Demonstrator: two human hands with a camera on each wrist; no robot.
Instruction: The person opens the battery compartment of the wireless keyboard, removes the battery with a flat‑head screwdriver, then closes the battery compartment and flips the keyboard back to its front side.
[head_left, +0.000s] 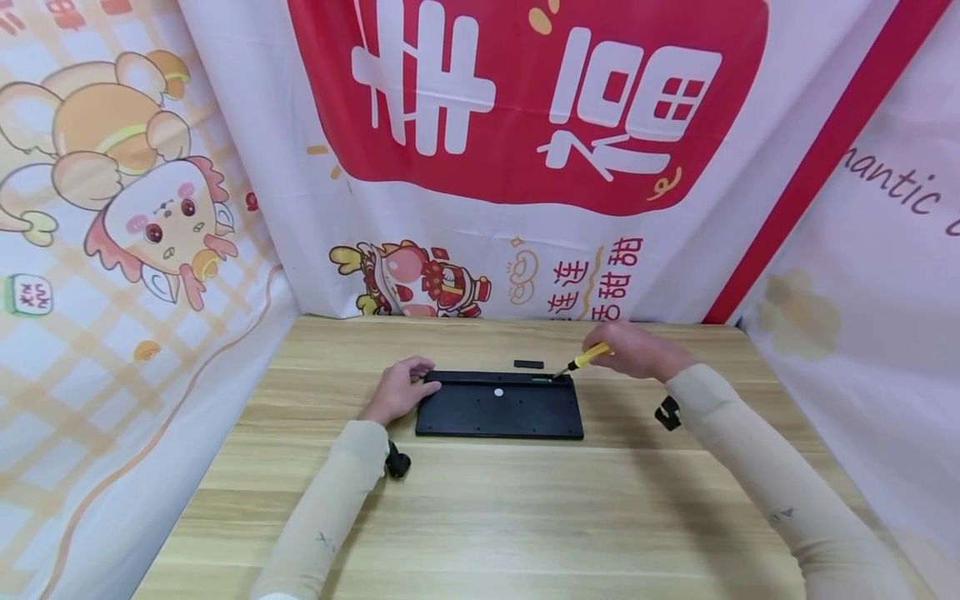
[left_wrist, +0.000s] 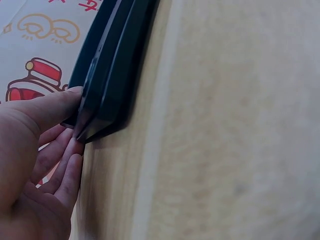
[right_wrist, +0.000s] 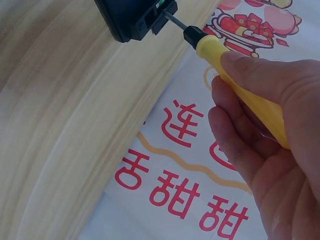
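Observation:
A black keyboard (head_left: 525,414) lies with its underside up on the wooden table, its long raised ridge toward the back. In that ridge, near the right end, a small open battery slot shows a green battery (head_left: 540,380). My left hand (head_left: 397,392) grips the keyboard's left end, thumb on top and fingers at the edge, as the left wrist view also shows. With my right hand (head_left: 636,348) I hold a yellow-handled screwdriver (right_wrist: 240,92). Its metal tip reaches the slot at the green battery; the exact contact cannot be made out.
A small black battery cover (head_left: 528,364) lies on the table just behind the keyboard. The wooden table (head_left: 510,517) ends at the back against a printed cloth (head_left: 525,192); more cloth hangs at left and right. Each wrist carries a black camera mount.

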